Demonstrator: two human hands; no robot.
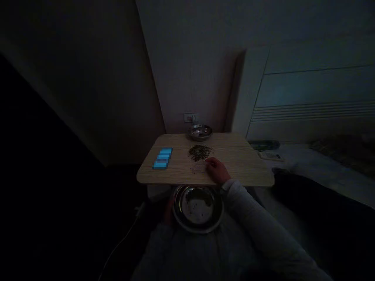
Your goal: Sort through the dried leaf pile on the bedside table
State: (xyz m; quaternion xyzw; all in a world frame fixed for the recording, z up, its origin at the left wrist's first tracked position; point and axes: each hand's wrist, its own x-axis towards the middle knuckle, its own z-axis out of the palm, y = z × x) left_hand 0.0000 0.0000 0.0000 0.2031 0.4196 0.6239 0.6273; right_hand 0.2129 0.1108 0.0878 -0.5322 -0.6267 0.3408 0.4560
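Near the middle of the table (240, 171), 1 dark pile of small bits (199, 152) lies just beyond the right hand (216, 168), whose grip is too dim to read. Below the table's near edge, the left hand (169, 210) touches the large metal bowl (198, 209); its grip is also unclear.
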